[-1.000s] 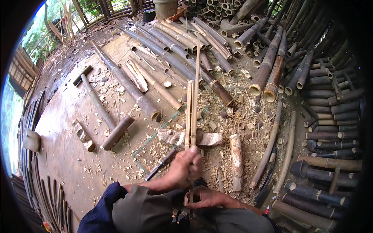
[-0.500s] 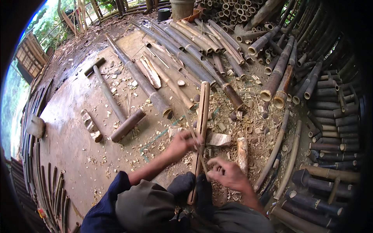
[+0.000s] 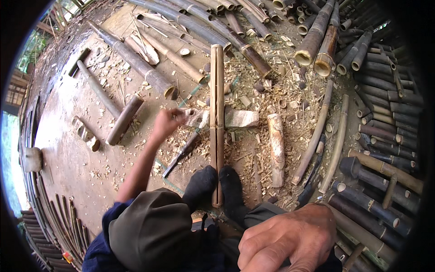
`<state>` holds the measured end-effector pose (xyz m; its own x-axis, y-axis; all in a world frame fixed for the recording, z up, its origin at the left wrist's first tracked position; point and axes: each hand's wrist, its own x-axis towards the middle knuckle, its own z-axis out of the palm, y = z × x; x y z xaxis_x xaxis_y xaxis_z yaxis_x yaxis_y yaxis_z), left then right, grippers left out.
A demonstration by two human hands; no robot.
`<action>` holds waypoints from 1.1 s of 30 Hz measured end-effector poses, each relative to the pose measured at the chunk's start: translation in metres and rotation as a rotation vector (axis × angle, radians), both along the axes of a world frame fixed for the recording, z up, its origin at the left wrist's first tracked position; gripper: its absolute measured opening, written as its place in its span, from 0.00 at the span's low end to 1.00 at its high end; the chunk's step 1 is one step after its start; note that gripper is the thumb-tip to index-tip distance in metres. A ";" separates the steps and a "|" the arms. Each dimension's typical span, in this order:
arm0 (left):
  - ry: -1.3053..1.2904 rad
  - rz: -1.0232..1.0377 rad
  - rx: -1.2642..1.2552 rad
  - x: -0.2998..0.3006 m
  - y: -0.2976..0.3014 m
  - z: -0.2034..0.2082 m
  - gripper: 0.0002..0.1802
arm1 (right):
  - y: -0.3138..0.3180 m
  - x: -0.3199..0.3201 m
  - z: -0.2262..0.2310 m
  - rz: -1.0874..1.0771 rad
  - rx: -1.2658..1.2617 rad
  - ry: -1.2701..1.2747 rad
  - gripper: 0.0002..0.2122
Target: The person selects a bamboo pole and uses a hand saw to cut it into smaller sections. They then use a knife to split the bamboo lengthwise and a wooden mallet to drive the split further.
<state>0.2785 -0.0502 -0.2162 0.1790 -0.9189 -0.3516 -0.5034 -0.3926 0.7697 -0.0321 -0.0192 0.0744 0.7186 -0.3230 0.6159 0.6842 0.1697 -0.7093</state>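
My left hand (image 3: 168, 123) is off to the left of a split bamboo pole (image 3: 214, 145), its fingers curled beside the left end of a pale wooden block (image 3: 240, 119). Whether anything is between those fingers cannot be made out. Large and close to the camera, my right hand (image 3: 290, 238) is at the lower right with bent fingers, their tips hidden. The pole, with a long dark slit, rests across the block; its near end lies between my dark-covered feet (image 3: 200, 187). A narrow tool with a dark handle (image 3: 181, 155) lies left of the pole.
A wooden mallet (image 3: 124, 120) and a cut wood piece (image 3: 85, 133) lie at left. Bamboo poles (image 3: 136, 63) spread across the far side. Right of my feet is a bark-covered log piece (image 3: 276, 147); stacked bamboo (image 3: 380, 113) lines the right edge. Chips litter the ground.
Both hands have left the pole: the left moved leftward, the right came back toward the camera. The thin strip they held is no longer visible. The view has tipped down, showing the dark-handled tool.
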 end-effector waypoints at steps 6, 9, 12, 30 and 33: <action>-0.351 0.034 -0.088 -0.064 0.100 -0.048 0.22 | -0.002 -0.018 -0.013 0.401 0.238 0.050 0.15; -0.333 0.026 -0.142 -0.071 0.094 -0.061 0.14 | 0.010 -0.001 -0.008 0.710 0.609 0.053 0.14; -0.126 0.157 -0.211 -0.047 0.090 -0.061 0.14 | 0.009 0.005 -0.011 0.313 0.405 -0.019 0.14; 0.630 -0.106 -0.266 -0.095 -0.073 0.101 0.18 | -0.045 -0.164 -0.298 -0.962 -0.316 2.209 0.39; 0.681 -0.221 -0.330 -0.122 -0.086 0.096 0.24 | -0.042 -0.194 -0.316 -0.981 0.065 1.908 0.33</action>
